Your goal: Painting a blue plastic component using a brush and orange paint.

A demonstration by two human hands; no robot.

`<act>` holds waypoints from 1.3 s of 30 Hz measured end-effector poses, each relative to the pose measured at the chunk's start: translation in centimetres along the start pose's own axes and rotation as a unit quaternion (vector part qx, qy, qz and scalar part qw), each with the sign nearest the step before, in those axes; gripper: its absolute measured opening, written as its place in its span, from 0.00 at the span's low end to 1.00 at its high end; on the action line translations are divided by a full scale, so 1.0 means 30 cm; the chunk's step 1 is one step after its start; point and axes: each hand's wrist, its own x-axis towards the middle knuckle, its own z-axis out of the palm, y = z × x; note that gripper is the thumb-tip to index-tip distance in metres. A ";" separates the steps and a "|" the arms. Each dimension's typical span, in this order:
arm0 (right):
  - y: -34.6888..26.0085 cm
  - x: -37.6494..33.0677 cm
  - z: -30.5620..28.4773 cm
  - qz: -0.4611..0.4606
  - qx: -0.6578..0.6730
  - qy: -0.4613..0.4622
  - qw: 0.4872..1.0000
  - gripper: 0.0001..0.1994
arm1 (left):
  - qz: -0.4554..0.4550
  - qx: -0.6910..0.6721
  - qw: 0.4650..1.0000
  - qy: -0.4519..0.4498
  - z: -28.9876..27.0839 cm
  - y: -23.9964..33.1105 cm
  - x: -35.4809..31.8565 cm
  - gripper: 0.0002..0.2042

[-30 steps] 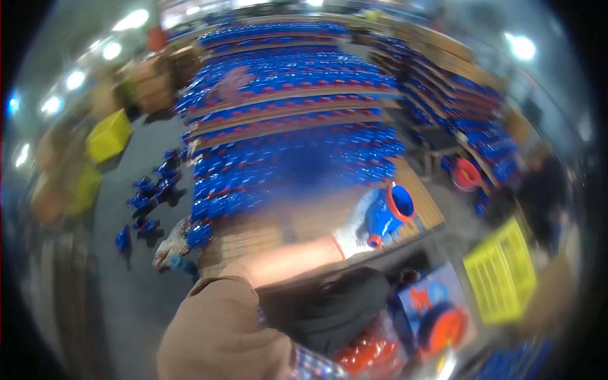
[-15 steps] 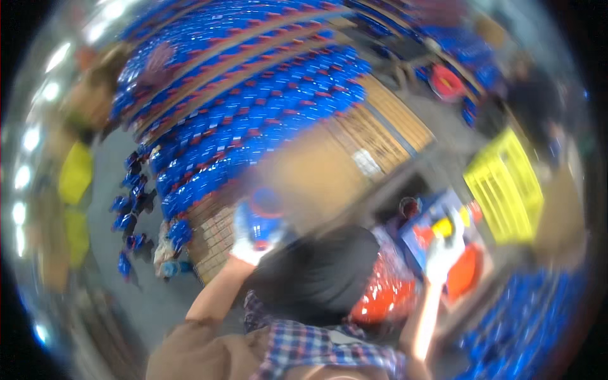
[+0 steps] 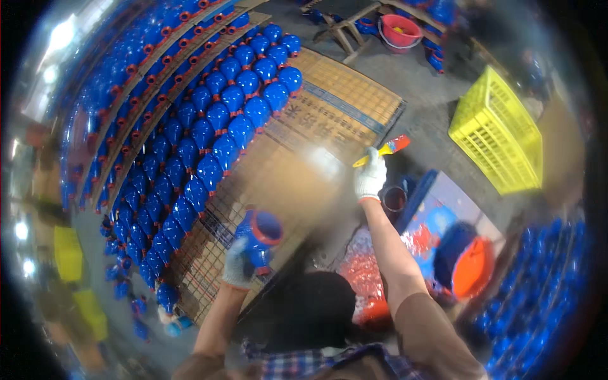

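My left hand [image 3: 235, 265], in a white glove, is wrapped round a glossy blue vase-like piece [image 3: 248, 237] with a red rim. The piece is tilted, so its open mouth shows on the upper right. Farther forward and to the right, my gloved right hand [image 3: 371, 176] grips a paintbrush [image 3: 387, 150] by its yellow handle. The red brush end points up and to the right, apart from the piece. Right of my right forearm, a tub of orange-red paint [image 3: 474, 267] stands on a paint-smeared board [image 3: 465, 201].
Rows of blue pieces [image 3: 215, 117] with red rims cover the left of the cardboard-topped surface [image 3: 297, 152]. A yellow plastic crate [image 3: 500, 136] stands at the right, with a red bucket [image 3: 400, 33] beyond. Near my right wrist is a dark cup [image 3: 394, 199].
My right hand has swung with the paintbrush from above the paint board to the left and forward. The blue piece stays in my left hand. The whole view has turned.
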 end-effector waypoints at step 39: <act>0.064 0.007 0.205 -0.062 0.061 -0.012 0.996 0.24 | 0.269 0.810 0.468 0.228 0.727 0.428 1.675 0.37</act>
